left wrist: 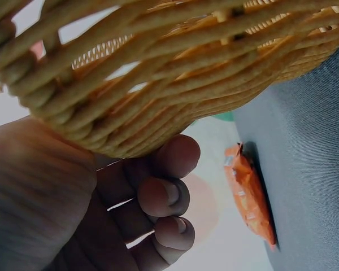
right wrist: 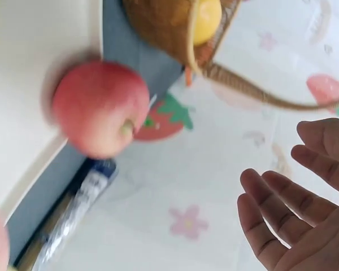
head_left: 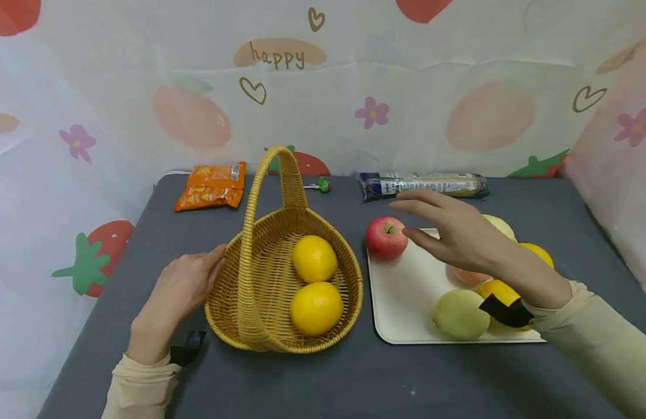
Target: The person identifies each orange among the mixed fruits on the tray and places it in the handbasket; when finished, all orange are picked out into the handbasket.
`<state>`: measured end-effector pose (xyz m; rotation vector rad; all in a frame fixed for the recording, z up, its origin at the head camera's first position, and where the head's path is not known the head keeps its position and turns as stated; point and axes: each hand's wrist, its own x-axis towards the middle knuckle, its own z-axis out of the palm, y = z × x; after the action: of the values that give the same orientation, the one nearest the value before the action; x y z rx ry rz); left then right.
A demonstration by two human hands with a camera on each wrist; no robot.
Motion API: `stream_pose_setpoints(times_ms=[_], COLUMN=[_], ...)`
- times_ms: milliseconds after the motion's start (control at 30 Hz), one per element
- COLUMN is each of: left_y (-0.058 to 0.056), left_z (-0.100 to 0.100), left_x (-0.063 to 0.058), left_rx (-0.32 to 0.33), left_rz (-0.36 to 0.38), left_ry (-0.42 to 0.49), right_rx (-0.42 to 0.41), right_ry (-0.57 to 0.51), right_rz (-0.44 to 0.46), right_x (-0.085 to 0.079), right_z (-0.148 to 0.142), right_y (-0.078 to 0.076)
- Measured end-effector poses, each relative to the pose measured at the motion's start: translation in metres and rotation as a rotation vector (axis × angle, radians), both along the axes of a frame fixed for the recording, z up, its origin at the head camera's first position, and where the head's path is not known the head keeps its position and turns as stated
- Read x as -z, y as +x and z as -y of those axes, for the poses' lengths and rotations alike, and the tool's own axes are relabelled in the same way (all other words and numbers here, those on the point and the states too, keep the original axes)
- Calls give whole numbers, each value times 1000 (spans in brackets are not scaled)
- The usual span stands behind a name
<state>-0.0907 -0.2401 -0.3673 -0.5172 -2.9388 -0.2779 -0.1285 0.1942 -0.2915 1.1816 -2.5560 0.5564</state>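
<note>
We see the left hand (head_left: 184, 285) clamped on the tan woven wicker basket (head_left: 273, 267), its fingers curled at the rim between 9 and 10 o'clock; the left-wrist view shows fingertips bent in beneath the weave. The basket stands upright on the dark grey cloth-covered table (head_left: 354, 384), its arched handle raised, and inside it we count 2 round yellow fruits, the upper yellow fruit (head_left: 315, 259) at 2 o'clock and the lower yellow fruit (head_left: 316, 309) at 4. At the basket's 3 o'clock lies the cream rectangular tray (head_left: 401, 297). Above it hangs the right hand (head_left: 459, 233), fingers extended and apart, gripping nothing; we find the round red apple (head_left: 387, 238) just beside its fingertips, at the tray's 10 o'clock corner. Also on the tray we make out the smooth pale green rounded fruit (head_left: 461, 315) at 5 o'clock, the pinkish rounded fruit (head_left: 469, 277) partly hidden under the hand, and more yellow fruit (head_left: 535, 254) between 2 and 3. Farther back, we have the shiny orange snack packet (head_left: 213, 186) at the basket's 11 o'clock, the small green-wrapped lollipop (head_left: 322, 184) between 12 and 1, and the long clear-and-navy plastic package (head_left: 425, 186) between the tray's 11 and 12.
</note>
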Motion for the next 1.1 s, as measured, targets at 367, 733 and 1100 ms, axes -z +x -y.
stream_pose_setpoints(times_ms=[367,733,1100], left_y=[-1,0,1], left_z=[0,0,-1], left_x=[-1,0,-1], left_rx=[-26,-12,-20], left_rz=[41,12,26], left_ry=[2,5,11], right_rx=[196,509,574], right_ry=[-8,121,166], right_rz=[1,203,421], right_x=[-4,28,59], right_z=[-74,-155,-180], right_y=[9,20,31])
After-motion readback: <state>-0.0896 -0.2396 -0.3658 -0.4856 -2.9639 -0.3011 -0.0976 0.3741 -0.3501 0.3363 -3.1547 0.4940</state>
